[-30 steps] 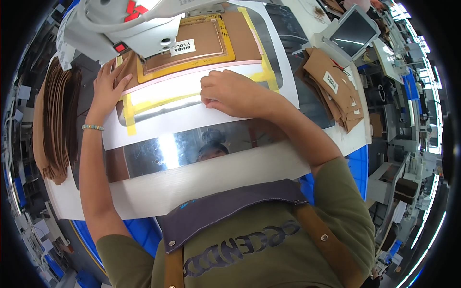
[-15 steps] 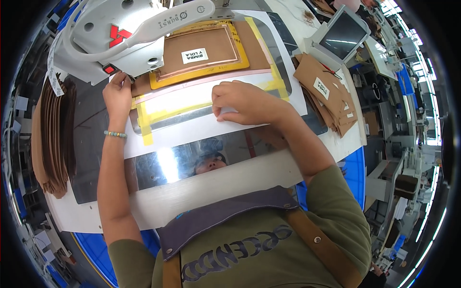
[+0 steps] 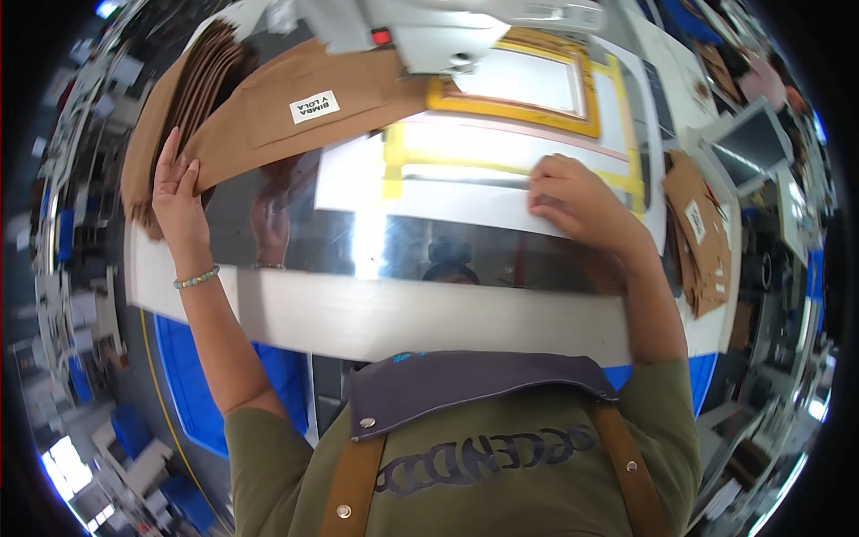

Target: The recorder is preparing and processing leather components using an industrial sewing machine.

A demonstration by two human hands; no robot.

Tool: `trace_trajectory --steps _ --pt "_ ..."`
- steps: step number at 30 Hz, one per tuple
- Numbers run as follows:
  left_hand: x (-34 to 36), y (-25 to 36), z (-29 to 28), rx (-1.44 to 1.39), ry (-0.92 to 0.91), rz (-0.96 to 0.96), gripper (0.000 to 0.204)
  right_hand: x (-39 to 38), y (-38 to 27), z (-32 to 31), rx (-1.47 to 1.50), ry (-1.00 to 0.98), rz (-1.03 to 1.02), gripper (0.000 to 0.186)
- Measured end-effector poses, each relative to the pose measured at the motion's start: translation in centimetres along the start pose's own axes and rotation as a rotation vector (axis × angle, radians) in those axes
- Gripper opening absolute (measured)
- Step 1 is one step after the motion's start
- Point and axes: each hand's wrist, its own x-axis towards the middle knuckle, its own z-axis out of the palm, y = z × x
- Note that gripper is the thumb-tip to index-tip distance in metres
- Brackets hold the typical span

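My left hand (image 3: 182, 201) is closed on the near left corner of a brown fabric panel (image 3: 358, 98), thumb on top. The panel bears a white label and stretches right, its far end beneath the white machine head (image 3: 416, 31). A yellow-edged rectangular frame (image 3: 510, 122) lies to the right of that head, with white showing inside it. My right hand (image 3: 586, 204) rests above the white template sheet (image 3: 501, 210), beside a strip of yellow tape (image 3: 465, 172). Its fingers are loosely curled, with nothing visible in them.
A stack of brown panels (image 3: 165, 103) hangs over the table's left side. More labelled brown pieces (image 3: 702, 237) lie at the right, near a grey screen (image 3: 752, 143). A shiny dark plate (image 3: 403, 251) borders the white table edge (image 3: 429, 313). Blue bins (image 3: 192, 385) stand below.
The brown labelled panel has come out of the yellow frame and moved left with my left hand. My right hand stays by the template, fingers still curled. The whole view has shifted.
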Motion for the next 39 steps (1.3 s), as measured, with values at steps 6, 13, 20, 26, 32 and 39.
trace_trajectory --steps 6,13,20,26,32,39 --pt "-8.4 4.4 -14.1 0.048 0.364 -0.009 0.051 -0.8 -2.3 0.1 -0.105 0.111 0.117 0.039" --pt "-25.2 -0.8 -29.2 0.408 0.756 -0.048 0.055 -0.4 -1.4 0.8 -0.061 0.075 0.171 0.028" --pt "-38.9 -10.9 -37.1 0.454 0.889 -0.359 0.057 -0.6 -1.9 0.9 -0.074 0.082 0.161 0.027" --pt "-43.9 -14.2 -40.8 0.724 0.686 -1.088 0.054 -0.7 -2.0 0.3 -0.125 0.021 0.137 0.03" --pt "-32.6 -11.2 -39.7 1.539 0.527 -0.278 0.049 -1.2 -3.6 -2.7 -0.229 0.106 0.095 0.033" --pt "-12.5 -1.7 -16.7 0.974 0.437 0.354 0.029 -3.6 -0.8 -2.8 -0.447 0.237 0.14 0.044"
